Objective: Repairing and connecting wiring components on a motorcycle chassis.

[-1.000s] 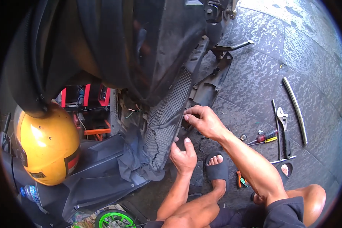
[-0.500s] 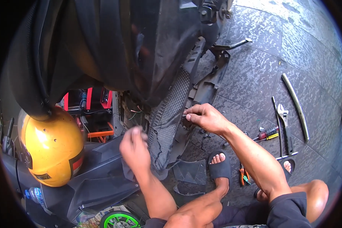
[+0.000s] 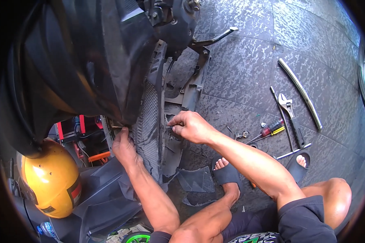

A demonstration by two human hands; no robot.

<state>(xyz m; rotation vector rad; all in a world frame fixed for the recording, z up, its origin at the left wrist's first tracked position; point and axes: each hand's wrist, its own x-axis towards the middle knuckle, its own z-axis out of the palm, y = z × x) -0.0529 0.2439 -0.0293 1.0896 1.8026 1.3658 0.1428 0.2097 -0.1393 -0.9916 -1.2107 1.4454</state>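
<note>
With my left hand [image 3: 125, 146] gripping the textured panel [image 3: 147, 121] edge and my right hand [image 3: 190, 126] fingers pinched on its small fastener, a slip could drop the fastener onto the floor [image 3: 247, 73].

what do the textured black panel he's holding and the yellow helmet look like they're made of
The textured black panel, gripped by the left hand and right hand, looks like moulded plastic: matte, with a fine pebbled grid surface and thin formed edges. The yellow helmet looks like a hard glossy shell, probably painted plastic, given its bright sun glare.
</note>
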